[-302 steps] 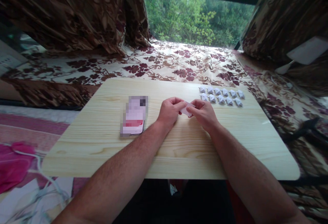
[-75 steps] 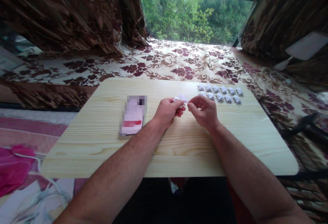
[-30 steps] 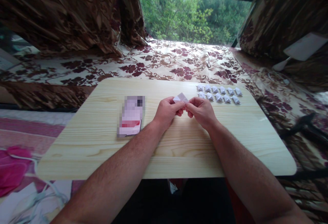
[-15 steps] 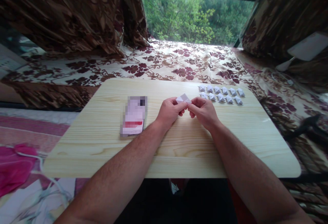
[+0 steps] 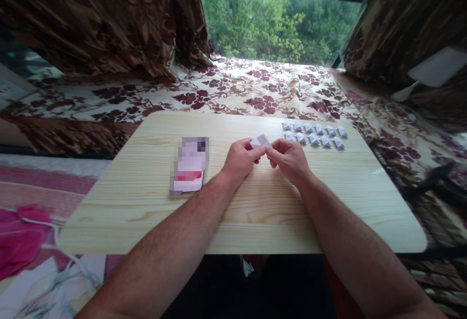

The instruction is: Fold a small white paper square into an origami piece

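Both hands meet over the middle of a pale wooden table (image 5: 255,221). My left hand (image 5: 241,158) and my right hand (image 5: 290,159) each pinch a small folded piece of white paper (image 5: 260,141), which sticks up between the fingertips. Fingers of both hands are curled closed on it. Two short rows of several finished folded paper pieces (image 5: 315,134) lie on the table to the right of my right hand.
A phone (image 5: 189,165) lies flat on the table left of my left hand. Behind the table is a floral cloth (image 5: 233,88), with curtains and a window beyond. A pink cloth and white cables (image 5: 25,241) lie at the lower left.
Ten seconds ago the paper was held low and flat between the hands; now it points up at the fingertips. Over the last second the hands have barely moved.
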Demonstrator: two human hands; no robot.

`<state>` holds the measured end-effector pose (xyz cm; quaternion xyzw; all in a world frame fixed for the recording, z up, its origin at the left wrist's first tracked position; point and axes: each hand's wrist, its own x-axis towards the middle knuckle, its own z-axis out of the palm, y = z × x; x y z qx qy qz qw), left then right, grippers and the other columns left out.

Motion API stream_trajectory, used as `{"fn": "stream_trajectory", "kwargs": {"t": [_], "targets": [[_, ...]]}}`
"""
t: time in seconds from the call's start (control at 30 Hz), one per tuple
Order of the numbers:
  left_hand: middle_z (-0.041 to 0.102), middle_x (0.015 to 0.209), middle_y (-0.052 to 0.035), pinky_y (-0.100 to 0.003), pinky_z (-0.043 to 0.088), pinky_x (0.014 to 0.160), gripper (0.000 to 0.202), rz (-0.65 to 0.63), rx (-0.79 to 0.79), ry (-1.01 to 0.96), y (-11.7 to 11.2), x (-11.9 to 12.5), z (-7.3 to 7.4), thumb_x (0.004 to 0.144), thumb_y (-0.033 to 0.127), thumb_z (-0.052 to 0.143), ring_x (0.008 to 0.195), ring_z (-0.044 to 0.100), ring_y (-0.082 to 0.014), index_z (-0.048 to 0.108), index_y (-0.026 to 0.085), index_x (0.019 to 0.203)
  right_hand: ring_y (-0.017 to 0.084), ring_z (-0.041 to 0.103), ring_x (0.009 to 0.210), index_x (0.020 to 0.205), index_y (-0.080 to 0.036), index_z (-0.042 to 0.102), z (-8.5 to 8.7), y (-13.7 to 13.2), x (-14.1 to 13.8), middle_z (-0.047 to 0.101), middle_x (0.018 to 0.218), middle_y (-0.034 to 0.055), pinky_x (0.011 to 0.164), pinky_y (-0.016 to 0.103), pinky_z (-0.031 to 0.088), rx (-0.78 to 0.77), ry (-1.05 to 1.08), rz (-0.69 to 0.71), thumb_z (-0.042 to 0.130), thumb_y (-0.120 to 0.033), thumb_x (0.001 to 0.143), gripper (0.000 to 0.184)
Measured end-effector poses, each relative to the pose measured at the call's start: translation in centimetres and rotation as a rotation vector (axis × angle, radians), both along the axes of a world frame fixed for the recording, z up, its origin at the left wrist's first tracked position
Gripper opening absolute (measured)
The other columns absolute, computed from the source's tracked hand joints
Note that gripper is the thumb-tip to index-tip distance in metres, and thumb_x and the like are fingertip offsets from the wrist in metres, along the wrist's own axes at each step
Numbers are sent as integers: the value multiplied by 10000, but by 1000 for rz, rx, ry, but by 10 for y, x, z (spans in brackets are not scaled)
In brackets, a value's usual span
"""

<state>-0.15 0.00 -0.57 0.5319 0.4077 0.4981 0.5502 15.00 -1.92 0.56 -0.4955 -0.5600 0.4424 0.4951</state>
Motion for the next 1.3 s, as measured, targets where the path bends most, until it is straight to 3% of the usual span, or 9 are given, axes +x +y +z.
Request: {"fn": "stream_trajectory", "kwargs": {"t": [0.47,0.9,1.3], "targets": [[588,617,9,-232,431,525,253,-35,-40,-68,-3,1,3,718,362,774,543,520,-97,650,142,736,79,483,417,631,-166,597,1,0,-1,588,506,-24,426,217,351,-19,39,-30,761,-324,755,259],[586,598,7,-230,409,513,256,37,-35,2,1,1,-4,711,378,774,534,511,-98,659,150,706,85,473,423,636,-176,584,0,-1,-2,581,514,-21,428,228,347,-30,17,-15,768,-430,763,338],[568,565,13,-239,364,528,232,78,-4,43,0,0,-6,718,351,755,528,485,-98,650,148,679,80,369,475,622,-188,569,-4,-3,-5,492,516,-45,454,242,256,142,-191,-80,699,-376,788,282]]}}
